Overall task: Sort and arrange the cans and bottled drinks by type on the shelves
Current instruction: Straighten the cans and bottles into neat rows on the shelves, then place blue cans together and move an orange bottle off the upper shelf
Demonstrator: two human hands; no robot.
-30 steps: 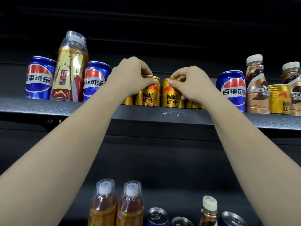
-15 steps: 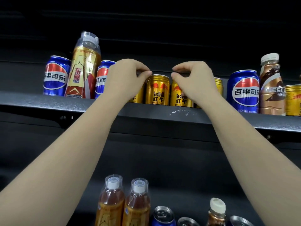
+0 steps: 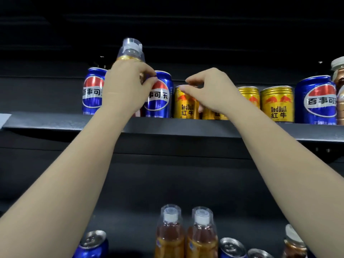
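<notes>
Left hand [image 3: 124, 86] before gold bottle [image 3: 130, 53] (between 2 blue cans [image 3: 160, 94])

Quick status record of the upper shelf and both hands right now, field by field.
upper shelf: mixed, not yet sorted
left hand: closing around the gold bottle between two Pepsi cans
flanking Pepsi cans: one left of the bottle, one right
right hand: fingers curled over the Red Bull cans, grip on one not clear
Red Bull cans: grouped mid-shelf, e.g.
stray Pepsi can: right of the Red Bull group
</notes>
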